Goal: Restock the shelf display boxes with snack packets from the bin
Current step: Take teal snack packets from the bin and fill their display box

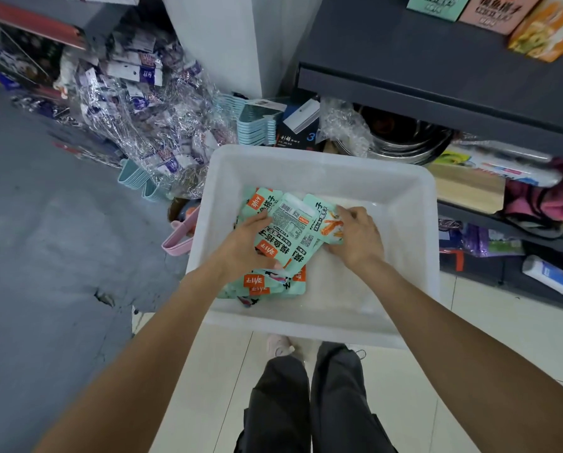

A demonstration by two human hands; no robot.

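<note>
White plastic it was, the bin, sitting on the tiled floor right in front of the person's feet, beside the dark shelf. Both hands were down inside it! The left hand was curled over a fanned bunch of mint-green snack packets, thumb tucked under the bundle, fingers across the top. The right hand gripped the far edge of the same bunch, fingers bent over a packet printed with orange sticks. More packets lay loose in the bin's left half, underneath. Up on the shelf, top right, stood the display boxes: green, pink and orange ones side by side. A heap of clear-wrapped goods was piled on the floor to the left.
</note>
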